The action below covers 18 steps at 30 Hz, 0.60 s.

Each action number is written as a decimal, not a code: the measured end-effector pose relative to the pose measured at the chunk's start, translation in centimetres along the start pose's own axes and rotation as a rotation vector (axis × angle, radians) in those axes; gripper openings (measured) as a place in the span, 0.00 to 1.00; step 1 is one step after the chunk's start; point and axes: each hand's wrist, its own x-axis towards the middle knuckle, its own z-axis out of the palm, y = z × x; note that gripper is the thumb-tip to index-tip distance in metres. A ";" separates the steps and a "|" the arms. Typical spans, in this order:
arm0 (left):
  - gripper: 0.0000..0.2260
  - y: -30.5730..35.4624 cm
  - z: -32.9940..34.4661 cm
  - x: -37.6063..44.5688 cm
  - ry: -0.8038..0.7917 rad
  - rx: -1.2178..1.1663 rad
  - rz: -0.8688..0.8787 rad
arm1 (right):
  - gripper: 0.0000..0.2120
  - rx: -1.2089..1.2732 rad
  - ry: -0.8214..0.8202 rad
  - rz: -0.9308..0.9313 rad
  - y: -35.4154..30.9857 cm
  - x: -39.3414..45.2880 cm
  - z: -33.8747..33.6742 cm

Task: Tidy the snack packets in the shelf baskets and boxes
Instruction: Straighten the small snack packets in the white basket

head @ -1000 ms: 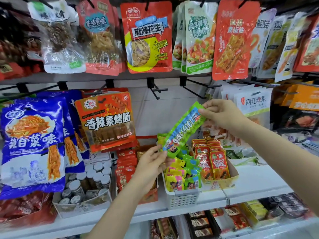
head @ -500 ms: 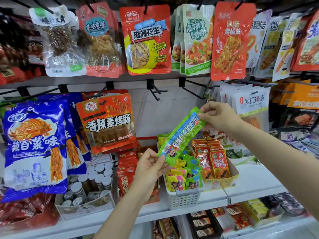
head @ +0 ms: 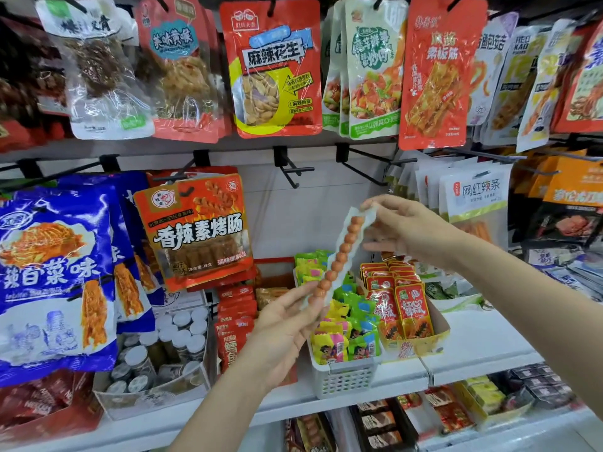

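Observation:
A long snack strip hangs slanted in front of the shelf, its clear back showing a row of round brown balls. My right hand pinches its top end, and my left hand holds its bottom end between thumb and fingers. Below the strip stands a white perforated basket full of yellow and green small packets. Right of it, a yellow cardboard box holds upright red packets.
Large bags hang on pegs above and to the left, among them an orange sausage bag and blue bags. A clear box of white-capped jars sits at left. Two black pegs are bare. More boxes fill the lower shelf.
The strip has been turned over between both hands: its green printed front faced me before, now the clear back with brown balls does. It also stands steeper.

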 end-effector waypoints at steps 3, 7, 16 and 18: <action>0.21 -1.0 0.1 0.0 0.066 0.243 0.201 | 0.15 -0.077 0.007 0.052 0.5 -0.2 0.3; 0.25 -1.6 -0.2 -0.1 0.042 0.242 0.278 | 0.13 -0.223 0.105 -0.037 0.8 -0.2 0.5; 0.29 -0.7 -0.2 -0.1 -0.044 -0.104 0.022 | 0.12 -0.110 0.080 -0.060 0.7 -0.4 0.4; 0.30 0.0 -0.1 -0.4 -0.123 -0.354 -0.249 | 0.12 -0.012 0.018 -0.060 0.7 -0.6 0.3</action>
